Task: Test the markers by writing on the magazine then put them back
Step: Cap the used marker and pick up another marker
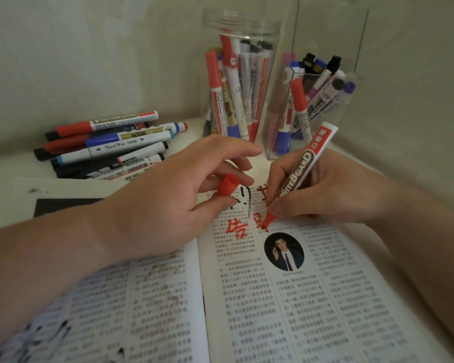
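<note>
**Red marker [299, 169] writing on magazine [273, 297]**

The marker slants with its tip down and near-left, touching the right page, and its tail up and far-right. The right hand's [325, 195] fingers [277, 174] curl tight round its barrel. The left hand [168, 200] pinches the red cap [227, 186], its other fingers loosely spread.

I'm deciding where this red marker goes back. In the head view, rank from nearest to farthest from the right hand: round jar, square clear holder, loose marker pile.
1. square clear holder: just behind the right hand, on the right.
2. round jar: further back, near centre.
3. loose marker pile: far left, by the wall.
</note>
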A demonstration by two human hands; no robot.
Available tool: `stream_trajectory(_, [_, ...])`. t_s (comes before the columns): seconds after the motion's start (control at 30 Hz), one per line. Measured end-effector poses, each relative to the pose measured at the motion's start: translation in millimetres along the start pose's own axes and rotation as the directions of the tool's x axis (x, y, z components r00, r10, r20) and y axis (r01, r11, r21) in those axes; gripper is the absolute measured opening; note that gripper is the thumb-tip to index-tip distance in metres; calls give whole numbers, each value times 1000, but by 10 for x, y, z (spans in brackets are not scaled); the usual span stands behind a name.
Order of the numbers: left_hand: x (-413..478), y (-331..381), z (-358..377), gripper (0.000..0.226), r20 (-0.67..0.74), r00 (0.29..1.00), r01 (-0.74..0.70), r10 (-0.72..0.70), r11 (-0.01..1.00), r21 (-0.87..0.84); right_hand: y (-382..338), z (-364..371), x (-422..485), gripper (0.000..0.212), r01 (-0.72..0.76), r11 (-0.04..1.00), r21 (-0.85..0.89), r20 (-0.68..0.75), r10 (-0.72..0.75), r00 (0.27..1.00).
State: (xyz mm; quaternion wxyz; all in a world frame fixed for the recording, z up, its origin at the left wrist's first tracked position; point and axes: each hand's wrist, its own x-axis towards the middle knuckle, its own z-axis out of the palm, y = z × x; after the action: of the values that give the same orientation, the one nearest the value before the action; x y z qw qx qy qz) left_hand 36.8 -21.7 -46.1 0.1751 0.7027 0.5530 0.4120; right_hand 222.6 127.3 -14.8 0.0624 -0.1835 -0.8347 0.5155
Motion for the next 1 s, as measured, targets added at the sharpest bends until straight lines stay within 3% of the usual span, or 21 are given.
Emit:
stream_trajectory(0.1, [-15,-17,-2,57,-32,999,8,-10,998,-61,-13,0,-9,9,13,1000,1,-27,-13,1000])
stream_trajectory(0.23, [1,-10,-8,53,-52,999,12,-16,997,-77,-49,13,-35,8,13,1000,-26,47,-12,999])
stream_trajectory(0.37, [1,1,-12,52,-44,999,-9,5,997,-76,9,-32,-5,10,41,999,-20,-86,-42,995])
stream_trajectory(0.5, [2,30,-3,47,-22,999,22,-24,996,-83,23,-48,2,11,27,999,-47,-51,-29,998])
stream_trajectory(0.63, [7,43,2,48,-24,999,42,-44,994,-102,45,-59,19,12,39,997,-68,-132,-47,990])
stream_trajectory(0.8, [18,54,17,60,-46,995,74,-85,976,-207,5,-55,-6,7,42,996,-80,22,-40,999])
stream_trajectory(0.87, [26,61,21,70,-41,996,74,-85,972,-223,-1,-37,-6,9,88,996,-14,26,-87,996])
stream_trajectory(1.0, [36,79,46,97,-25,995,87,-97,961,-264,2,15,50,11,247,934,257,-128,-221,967])
